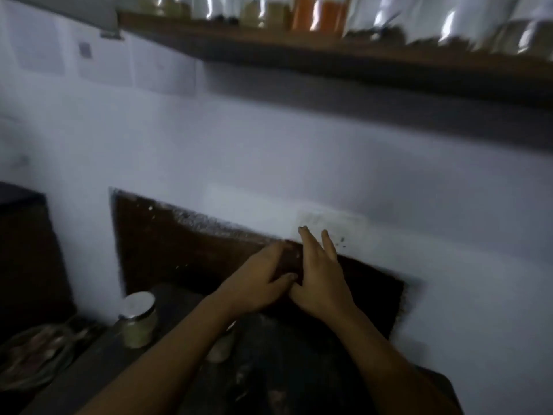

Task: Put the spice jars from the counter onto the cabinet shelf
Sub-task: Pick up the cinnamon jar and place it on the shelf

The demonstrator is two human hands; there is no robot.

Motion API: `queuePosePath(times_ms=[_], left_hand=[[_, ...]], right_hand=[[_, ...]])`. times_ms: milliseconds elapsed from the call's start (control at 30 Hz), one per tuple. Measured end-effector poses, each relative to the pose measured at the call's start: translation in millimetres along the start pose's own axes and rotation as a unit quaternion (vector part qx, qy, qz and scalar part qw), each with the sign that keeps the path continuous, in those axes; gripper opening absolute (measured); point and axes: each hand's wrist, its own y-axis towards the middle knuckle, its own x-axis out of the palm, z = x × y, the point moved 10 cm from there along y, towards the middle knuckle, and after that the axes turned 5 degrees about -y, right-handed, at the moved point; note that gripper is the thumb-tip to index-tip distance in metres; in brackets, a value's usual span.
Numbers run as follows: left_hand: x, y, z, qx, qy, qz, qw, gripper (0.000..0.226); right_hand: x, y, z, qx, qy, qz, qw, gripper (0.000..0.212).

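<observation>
**Head view.** The picture was blurred throughout. A glass jar (137,320) with a metal lid and pale contents was seen upright on the dark counter (278,369), at the left and near the wall (269,160). A second jar (221,345) was seen just behind the left forearm and was largely hidden by it. A shallow dish (30,354) was noted at the far left.

The cabinet shelf (299,55) was seen high above, already loaded with a row of jars, among them an orange-filled jar (320,16).

Both hands were held together above the counter, in front of a dark wall panel (179,253) and well apart from the lidded jar. The fingers of the left hand (257,280) were curled toward a dark shape between the hands. It could not be told whether a jar was grasped there. The fingers of the right hand (323,280) were extended and released, with nothing held.

**Handling.** The jars are judged rigid, fragile and moderately heavy, with smooth glass that may slip. It is advised that a jar be taken around the body below the lid, not by the lid alone, and kept upright during the lift to the shelf.
</observation>
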Motion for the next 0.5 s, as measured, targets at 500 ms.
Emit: queuePosePath(times_ms=[500], left_hand=[[22,-104,-284,-0.271,-0.078,-0.052,0.958,0.067]], right_hand=[[271,3,-12,0.151,0.044,-0.235,0.959,0.100]])
